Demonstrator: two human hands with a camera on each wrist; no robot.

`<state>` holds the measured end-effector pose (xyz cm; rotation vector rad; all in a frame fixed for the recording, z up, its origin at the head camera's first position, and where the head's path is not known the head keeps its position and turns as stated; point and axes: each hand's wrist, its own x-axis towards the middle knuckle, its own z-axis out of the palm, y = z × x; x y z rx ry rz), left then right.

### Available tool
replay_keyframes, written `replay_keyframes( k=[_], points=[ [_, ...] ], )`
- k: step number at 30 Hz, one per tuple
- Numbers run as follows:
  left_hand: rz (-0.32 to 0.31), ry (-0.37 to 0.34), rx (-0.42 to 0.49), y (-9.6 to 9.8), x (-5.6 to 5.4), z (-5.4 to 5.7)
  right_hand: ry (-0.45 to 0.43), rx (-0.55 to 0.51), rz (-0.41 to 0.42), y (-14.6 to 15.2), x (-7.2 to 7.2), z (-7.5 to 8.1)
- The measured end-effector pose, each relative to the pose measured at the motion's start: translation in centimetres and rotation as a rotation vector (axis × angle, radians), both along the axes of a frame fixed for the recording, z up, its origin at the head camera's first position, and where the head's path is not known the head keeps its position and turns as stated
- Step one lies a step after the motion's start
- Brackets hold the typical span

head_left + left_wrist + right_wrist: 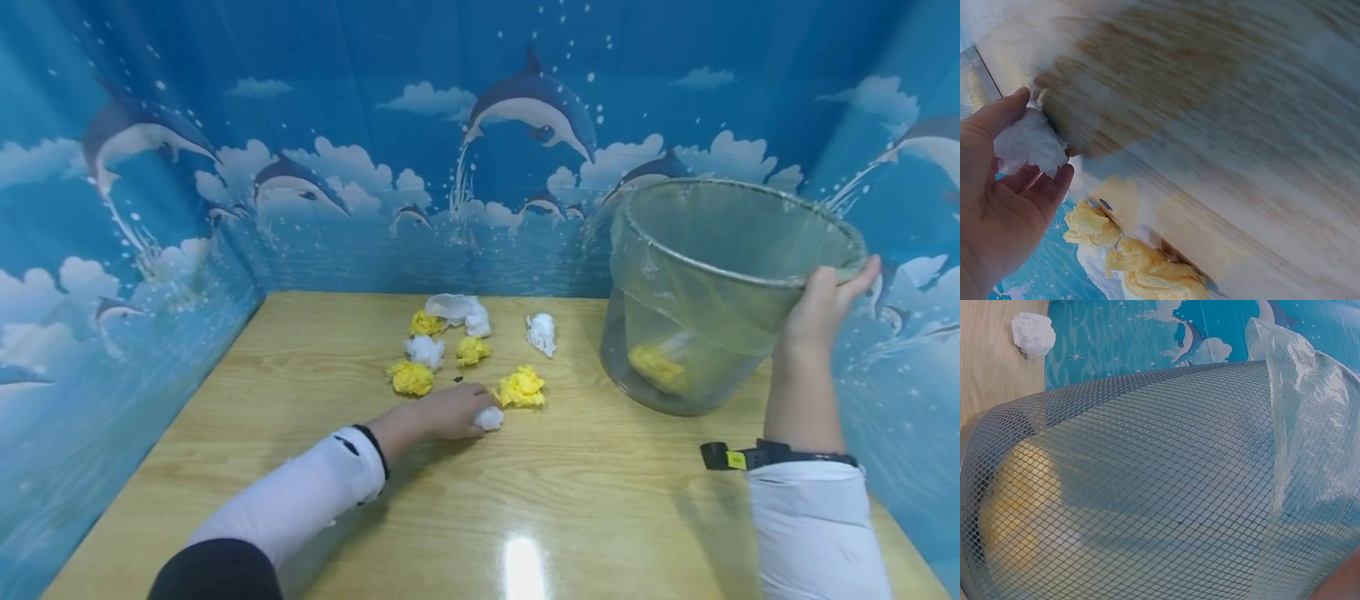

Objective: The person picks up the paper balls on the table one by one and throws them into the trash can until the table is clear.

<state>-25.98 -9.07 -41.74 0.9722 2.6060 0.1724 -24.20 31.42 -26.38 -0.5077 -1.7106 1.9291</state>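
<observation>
My left hand (453, 410) pinches a crumpled ball of white paper (489, 418) low over the wooden table; in the left wrist view the thumb and fingers surround the ball (1032, 140). Just beyond it lies a yellow crumpled paper ball (522, 387). On the right, my right hand (812, 321) grips the rim of a mesh wastebasket (615, 342), which tilts. A translucent bag (675, 271) lines the basket and folds over its rim. Yellow crumpled paper (657, 368) shows through the mesh near the bottom. Only a sliver of the right hand appears in its wrist view.
Left of centre, several yellow (412, 378) and white (425, 352) crumpled balls cluster with a loose white piece (461, 312). Another white ball (541, 333) lies between them and the basket. A dolphin-print curtain (337, 125) encloses the table's (600, 517) back and sides.
</observation>
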Motion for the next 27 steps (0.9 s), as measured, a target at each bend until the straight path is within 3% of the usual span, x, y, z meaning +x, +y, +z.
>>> replay_keyframes(
  k=[27],
  points=[
    [-0.003,0.012,0.031,-0.06,-0.01,0.23,0.002,-0.016,0.002,0.0,-0.07,0.16]
  ],
)
